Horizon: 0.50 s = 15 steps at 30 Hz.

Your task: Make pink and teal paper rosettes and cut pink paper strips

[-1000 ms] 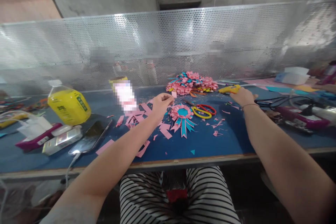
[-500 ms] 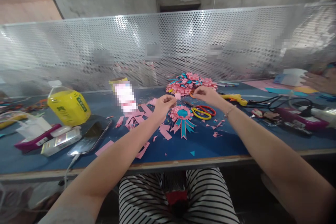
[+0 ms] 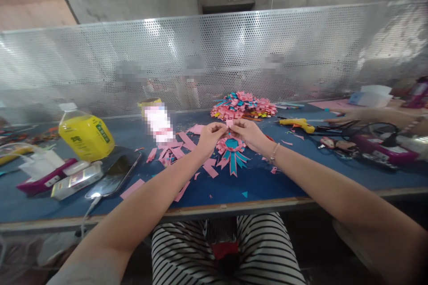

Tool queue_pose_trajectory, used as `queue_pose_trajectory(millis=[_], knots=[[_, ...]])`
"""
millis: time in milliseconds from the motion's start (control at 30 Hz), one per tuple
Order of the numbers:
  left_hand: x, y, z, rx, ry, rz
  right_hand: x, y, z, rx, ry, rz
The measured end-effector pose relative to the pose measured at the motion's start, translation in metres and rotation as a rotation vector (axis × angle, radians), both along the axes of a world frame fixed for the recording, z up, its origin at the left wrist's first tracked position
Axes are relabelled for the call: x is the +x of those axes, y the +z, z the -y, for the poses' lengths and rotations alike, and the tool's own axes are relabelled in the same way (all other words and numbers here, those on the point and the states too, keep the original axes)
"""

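My left hand (image 3: 210,134) and my right hand (image 3: 247,133) meet over the blue table (image 3: 284,178), both pinching a small pink paper piece (image 3: 229,123) between their fingertips. Just below them lies a pink and teal paper rosette (image 3: 231,151) with ribbon tails. Pink paper strips (image 3: 187,142) are scattered to the left of it. A yellow glue gun (image 3: 296,123) lies on the table to the right of my right hand. Scissors with red and yellow handles are mostly hidden behind my right wrist.
A pile of finished rosettes (image 3: 243,105) sits at the back by the perforated metal screen (image 3: 100,67). A yellow bottle (image 3: 85,135), phone (image 3: 113,178) and packets (image 3: 50,173) lie left. Another person's arm (image 3: 377,116), cables and a purple device (image 3: 384,151) are right.
My right hand let go of the yellow glue gun at the right, moved left across the table, and now joins my left hand on the small pink piece.
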State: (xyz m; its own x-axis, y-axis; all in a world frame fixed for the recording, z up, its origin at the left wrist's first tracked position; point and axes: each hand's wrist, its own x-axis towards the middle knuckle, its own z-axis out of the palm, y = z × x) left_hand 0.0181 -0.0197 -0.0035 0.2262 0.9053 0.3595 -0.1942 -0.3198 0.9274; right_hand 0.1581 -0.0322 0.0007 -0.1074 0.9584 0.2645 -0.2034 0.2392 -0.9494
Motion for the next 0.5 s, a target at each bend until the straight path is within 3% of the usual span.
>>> queue_pose_trajectory(millis=[67, 133, 267, 400, 500], knots=[[-0.001, 0.002, 0.0, 0.001, 0.024, -0.016, 0.001, 0.0, 0.0, -0.015, -0.015, -0.039], [-0.004, 0.003, -0.002, 0.033, 0.128, -0.13, 0.004, 0.0, -0.003, -0.019, -0.046, -0.061], [-0.016, 0.0, -0.011, 0.167, 0.379, -0.612, 0.017, -0.004, -0.017, 0.01, -0.127, 0.02], [-0.021, -0.006, -0.015, 0.21, 0.283, -0.93, 0.029, -0.012, -0.027, -0.004, -0.224, 0.319], [-0.02, -0.006, -0.015, 0.219, 0.181, -0.996, 0.031, -0.017, -0.026, -0.094, -0.136, 0.423]])
